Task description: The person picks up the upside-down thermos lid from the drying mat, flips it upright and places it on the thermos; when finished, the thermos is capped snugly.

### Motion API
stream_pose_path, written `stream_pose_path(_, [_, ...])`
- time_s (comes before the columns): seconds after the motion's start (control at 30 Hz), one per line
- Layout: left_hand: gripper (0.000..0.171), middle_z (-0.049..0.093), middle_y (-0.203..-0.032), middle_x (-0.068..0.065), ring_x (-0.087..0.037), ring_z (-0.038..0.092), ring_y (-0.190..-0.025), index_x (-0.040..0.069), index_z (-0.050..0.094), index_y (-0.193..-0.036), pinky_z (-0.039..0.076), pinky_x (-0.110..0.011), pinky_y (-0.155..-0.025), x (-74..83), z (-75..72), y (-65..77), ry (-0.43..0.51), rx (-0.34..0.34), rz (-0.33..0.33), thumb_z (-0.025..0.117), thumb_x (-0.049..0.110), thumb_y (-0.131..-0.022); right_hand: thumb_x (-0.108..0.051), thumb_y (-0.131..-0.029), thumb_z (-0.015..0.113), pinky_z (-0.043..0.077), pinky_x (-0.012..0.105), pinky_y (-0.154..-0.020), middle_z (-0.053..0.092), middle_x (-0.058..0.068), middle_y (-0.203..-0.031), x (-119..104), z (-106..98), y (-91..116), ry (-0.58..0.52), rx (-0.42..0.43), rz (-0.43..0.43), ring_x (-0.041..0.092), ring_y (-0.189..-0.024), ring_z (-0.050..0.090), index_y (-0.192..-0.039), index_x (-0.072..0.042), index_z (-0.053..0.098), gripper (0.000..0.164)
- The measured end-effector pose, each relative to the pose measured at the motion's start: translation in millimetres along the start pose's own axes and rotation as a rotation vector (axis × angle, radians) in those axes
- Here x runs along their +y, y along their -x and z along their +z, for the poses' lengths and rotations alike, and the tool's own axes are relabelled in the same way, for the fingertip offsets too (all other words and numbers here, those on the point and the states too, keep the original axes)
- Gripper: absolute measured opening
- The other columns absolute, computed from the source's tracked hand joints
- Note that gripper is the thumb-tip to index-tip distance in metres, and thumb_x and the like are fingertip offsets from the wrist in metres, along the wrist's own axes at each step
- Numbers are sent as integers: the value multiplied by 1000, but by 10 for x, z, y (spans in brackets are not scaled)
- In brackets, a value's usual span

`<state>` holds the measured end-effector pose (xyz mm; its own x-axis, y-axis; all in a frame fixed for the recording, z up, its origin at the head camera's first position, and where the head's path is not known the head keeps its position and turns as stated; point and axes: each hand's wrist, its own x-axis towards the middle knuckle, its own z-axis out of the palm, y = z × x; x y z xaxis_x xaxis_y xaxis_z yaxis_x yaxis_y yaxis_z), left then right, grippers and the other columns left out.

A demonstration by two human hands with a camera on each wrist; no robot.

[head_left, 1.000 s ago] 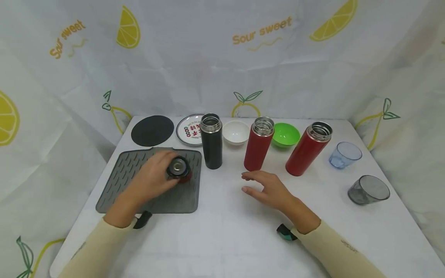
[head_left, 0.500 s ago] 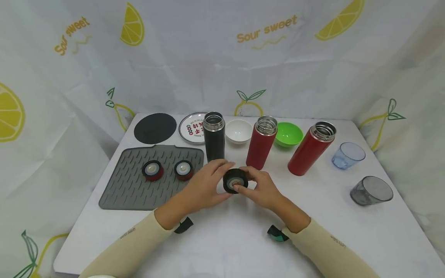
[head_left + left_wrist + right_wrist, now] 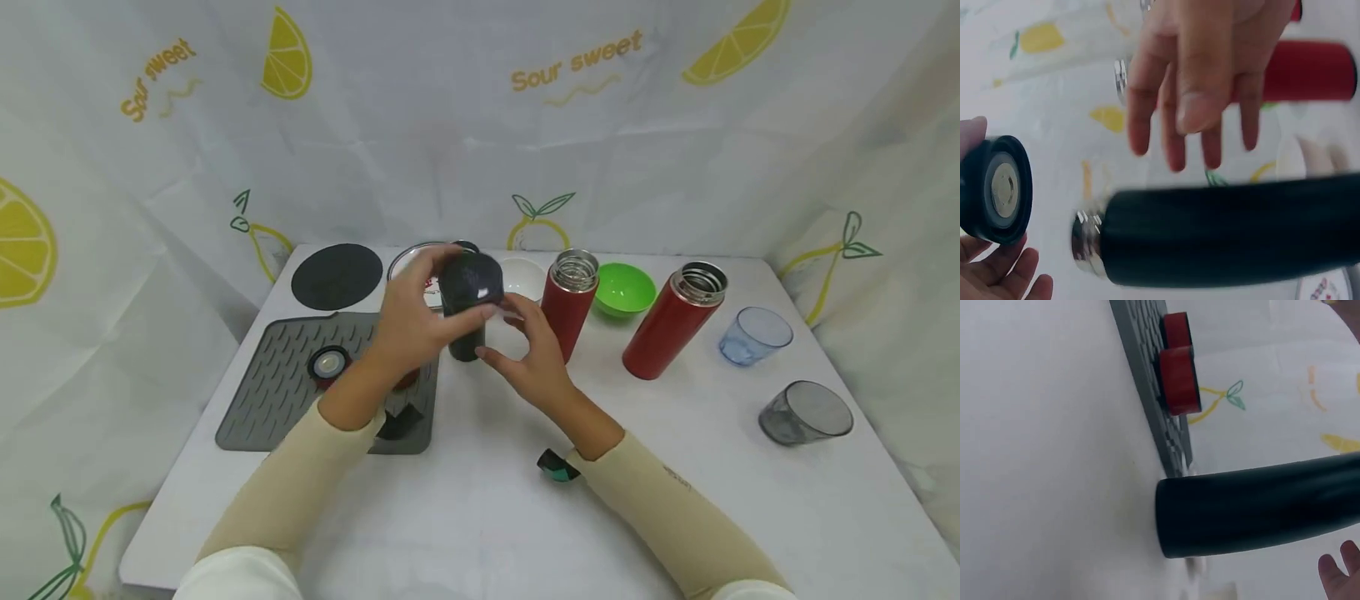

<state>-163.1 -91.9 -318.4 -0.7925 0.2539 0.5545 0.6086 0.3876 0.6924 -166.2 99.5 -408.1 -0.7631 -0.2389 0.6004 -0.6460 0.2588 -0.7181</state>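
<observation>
Black round lid (image 3: 471,279): I have it raised over the neck of the tall black cylindrical bottle (image 3: 1229,231), apart from it. Its hollow underside is turned towards the opening; I read that as lining it up with the neck.
Left grip: the left hand (image 3: 408,321) is closed around the lid's sides, thumb towards me, fingers opposite. Holding it by the edge presumably leaves the underside free.
Right grip: loosely open, with nothing held. I see the right hand (image 3: 536,358) beside the black bottle with a gap between, probably kept there to steady it.
Black bottle: upright on the white surface (image 3: 495,508), its shiny metal threaded neck (image 3: 1089,244) bare.
Grey ridged mat (image 3: 277,392): carries one red-sided, black-rimmed lid (image 3: 328,363) and a second like it, mostly behind my left forearm in the head view. The nearer-seen one lies hollow side up, perhaps to keep its inside clean.
Red bottles: one tall red cylinder (image 3: 566,312) and another (image 3: 667,329) stand uncapped to the right, likely spaced for easy reach.
Backdrop row: a white round bowl (image 3: 522,279) and a bright green bowl (image 3: 622,290) sit behind, seemingly out of the way.
</observation>
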Motion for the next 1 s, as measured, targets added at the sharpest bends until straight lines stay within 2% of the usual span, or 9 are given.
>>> stream_pose_path(0.07, [73,61,-118,-5,-15,56,-110,3,52,-133,46,-38,-90,-64,-52,-200,-57,113,25,84,34,-75,-15,-81,81,39,35,-105,42,2,-144,92,89,-100,-1,-6,112,15,-132,40,-146,-17,37,79])
stream_pose_path(0.13, [74,60,-120,-4,-12,55,-113,5,52,-133,44,-35,-93,-174,-67,-352,-100,178,-3,84,38,-75,-23,-82,80,35,34,-107,36,0,-149,178,175,-187,-9,-16,218,12,-136,35,-149,-19,32,82])
stream_pose_path(0.23, [74,60,-120,-2,-11,53,-116,8,52,-134,41,-33,-96,-332,-49,-450,-122,184,-85,83,43,-76,-29,-83,79,32,37,-110,32,0,-153,285,282,-271,-51,-38,336,13,-139,31,-152,-17,26,88])
stream_pose_path(0.33, [76,60,-120,-1,-12,52,-117,9,53,-135,40,-36,-98,-432,-17,-448,-141,167,-137,82,46,-75,-32,-84,78,31,39,-111,30,1,-154,365,356,-307,-85,-69,392,16,-139,32,-154,-14,21,92])
stream_pose_path(0.47, [77,60,-119,-2,-16,53,-115,8,53,-134,44,-40,-93,-469,21,-409,-146,147,-142,81,48,-75,-32,-85,77,32,39,-110,35,4,-153,422,399,-312,-107,-97,406,18,-136,37,-154,-14,20,91])
stream_pose_path(0.67, [79,60,-116,-4,-18,55,-105,7,53,-133,50,-34,-77,-486,70,-395,-185,116,-125,79,53,-75,-34,-88,74,34,38,-109,40,1,-150,472,400,-318,-116,-124,421,16,-134,41,-153,-20,25,82])
stream_pose_path(0.83, [77,59,-119,-4,-18,56,-108,7,52,-134,48,-36,-85,-511,63,-381,-172,103,-117,81,50,-75,-32,-88,74,35,39,-108,43,2,-147,489,392,-349,-116,-135,410,17,-132,43,-152,-20,28,80])
stream_pose_path(1.0, [79,59,-127,-5,-16,54,-117,9,51,-138,44,-39,-96,-568,9,-361,-130,53,-125,82,44,-76,-32,-87,75,37,38,-107,45,3,-146,508,389,-364,-90,-145,401,17,-131,44,-152,-19,29,80])
